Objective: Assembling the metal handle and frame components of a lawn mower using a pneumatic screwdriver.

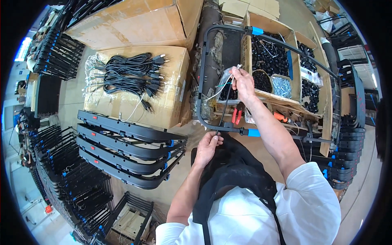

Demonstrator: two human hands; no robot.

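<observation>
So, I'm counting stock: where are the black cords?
In the head view, the cords lie at upper left, atop a cardboard box, above the curved black frames.

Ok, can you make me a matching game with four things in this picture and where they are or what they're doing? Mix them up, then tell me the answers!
1. Left hand
2. Coiled black cords
3. Silvery screws
4. Right hand

A. on a cardboard box
B. pinching white wires
C. inside the wooden tray
D. by the black frame, at its edge nearest the apron

Right pairs: 1-D, 2-A, 3-C, 4-B
</observation>
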